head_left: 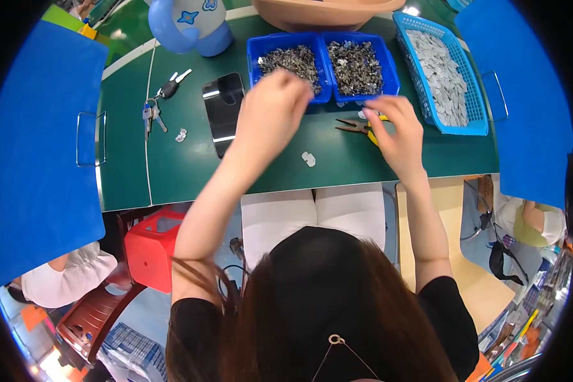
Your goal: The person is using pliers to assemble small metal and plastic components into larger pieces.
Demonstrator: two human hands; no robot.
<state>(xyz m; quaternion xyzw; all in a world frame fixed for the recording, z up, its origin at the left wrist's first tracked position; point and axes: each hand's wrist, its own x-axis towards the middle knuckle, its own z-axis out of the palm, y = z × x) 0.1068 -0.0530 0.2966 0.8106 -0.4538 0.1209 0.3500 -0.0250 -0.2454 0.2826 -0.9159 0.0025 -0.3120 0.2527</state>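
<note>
Dark hair (337, 305) filled my foreground while my left hand (270, 111) pinched closed over the blue bin (261, 48) of metal parts, right hand (398, 130) curled beside the pliers (356, 126), grip unclear.

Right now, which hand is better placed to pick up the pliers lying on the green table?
Probably the right hand: it hovers right beside the pliers, whose jaws point left. The left hand is over the near edge of the left blue bin, farther from them.
</note>
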